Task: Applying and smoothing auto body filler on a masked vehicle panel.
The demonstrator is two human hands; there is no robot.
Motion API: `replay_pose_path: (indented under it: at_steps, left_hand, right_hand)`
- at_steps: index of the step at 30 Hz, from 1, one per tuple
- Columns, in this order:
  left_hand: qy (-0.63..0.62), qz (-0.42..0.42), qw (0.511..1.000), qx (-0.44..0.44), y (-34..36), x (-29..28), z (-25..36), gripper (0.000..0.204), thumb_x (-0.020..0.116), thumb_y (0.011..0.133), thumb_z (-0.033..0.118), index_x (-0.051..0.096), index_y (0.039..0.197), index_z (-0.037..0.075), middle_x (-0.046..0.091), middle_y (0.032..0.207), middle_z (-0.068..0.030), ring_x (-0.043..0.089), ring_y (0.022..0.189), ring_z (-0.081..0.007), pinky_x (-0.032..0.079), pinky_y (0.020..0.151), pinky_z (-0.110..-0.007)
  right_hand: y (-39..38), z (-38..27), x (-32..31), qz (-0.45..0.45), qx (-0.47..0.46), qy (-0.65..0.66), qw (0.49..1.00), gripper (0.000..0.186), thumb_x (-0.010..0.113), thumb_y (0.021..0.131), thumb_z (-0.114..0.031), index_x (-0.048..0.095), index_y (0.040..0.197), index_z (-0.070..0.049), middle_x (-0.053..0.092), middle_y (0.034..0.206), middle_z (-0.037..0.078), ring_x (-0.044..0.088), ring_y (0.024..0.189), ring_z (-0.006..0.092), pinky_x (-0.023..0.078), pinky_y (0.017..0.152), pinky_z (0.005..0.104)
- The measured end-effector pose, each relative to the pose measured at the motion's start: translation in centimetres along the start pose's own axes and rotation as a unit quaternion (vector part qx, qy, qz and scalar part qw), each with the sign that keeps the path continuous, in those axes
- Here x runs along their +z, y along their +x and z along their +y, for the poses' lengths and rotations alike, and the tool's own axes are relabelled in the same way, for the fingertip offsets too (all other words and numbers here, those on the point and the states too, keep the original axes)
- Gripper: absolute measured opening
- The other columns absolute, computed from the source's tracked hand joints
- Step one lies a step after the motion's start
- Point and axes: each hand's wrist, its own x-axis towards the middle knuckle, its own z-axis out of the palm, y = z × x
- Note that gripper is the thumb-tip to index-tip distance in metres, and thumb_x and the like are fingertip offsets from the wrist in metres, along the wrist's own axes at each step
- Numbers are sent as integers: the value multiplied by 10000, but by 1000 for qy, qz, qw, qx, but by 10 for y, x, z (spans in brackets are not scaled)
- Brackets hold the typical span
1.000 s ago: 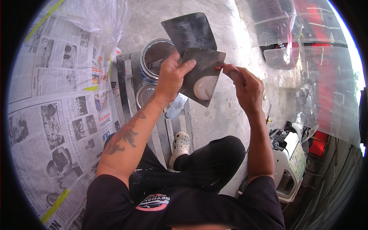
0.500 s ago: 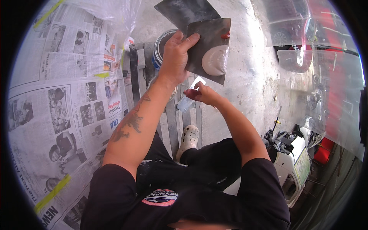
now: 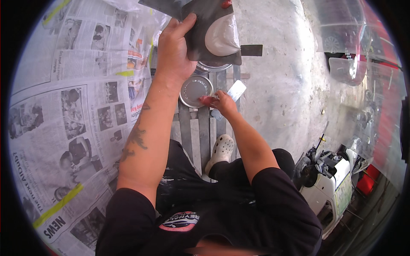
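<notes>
High in the view, my left hand [image 3: 176,51] grips a dark flat mixing board [image 3: 197,36], thumb on top. A large blob of off-white putty [image 3: 223,36] lies on the board, with a small red dab of paste [image 3: 226,4] at its far edge. Below it, my right hand [image 3: 223,103] is closed round a small red tube [image 3: 207,100], over the edge of a round metal tin lid [image 3: 196,91]. A white flat piece [image 3: 237,90] lies just beyond my right fingers, by a bluish clear plastic piece [image 3: 217,114].
A slatted grey bench [image 3: 204,128] carries the lid and another tin [image 3: 213,67], partly hidden by the board. Taped newspaper [image 3: 77,106] covers the surface on the left. Removed white vehicle parts [image 3: 329,183] stand at lower right; clear plastic sheeting [image 3: 376,98] hangs on the right.
The board in my left hand has shifted up and left in the view. My right hand, still holding the red tube, has come over the tin lid, now more exposed. The view has shifted too.
</notes>
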Motion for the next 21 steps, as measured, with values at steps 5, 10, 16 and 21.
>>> replay_pose_path:
  at_steps: [5,10,16,21]
  left_hand:
    - [18,-40,994,-101,-14,-18,0,314,499,955,175,522,1219,6,631,1137,-131,632,1045,-227,517,911,-362]
    - [73,-7,970,-232,-110,7,33,344,543,918,128,504,1218,-34,634,1133,-142,652,985,-202,526,876,-324]
    - [99,-83,911,-392,-192,149,98,406,593,874,94,480,1232,-62,632,1117,-131,641,978,-178,509,871,-293]
    - [17,4,947,-320,-243,220,166,348,488,963,184,484,1250,-12,612,1173,-142,617,1066,-235,497,930,-369]
  right_hand:
    - [-14,7,-34,7,50,-13,999,368,690,825,-257,598,1097,-27,642,1031,208,626,981,351,495,810,416]
    - [-78,-110,-164,-129,86,573,805,407,468,992,-388,586,1160,-36,636,1016,69,630,846,152,521,733,318]
    - [-171,-216,-328,-131,13,546,827,378,561,957,-292,547,1190,5,634,1035,52,618,841,136,510,759,281]
    - [-260,-248,-419,67,30,687,723,272,646,884,-160,572,1092,0,653,986,77,649,835,174,539,803,344]
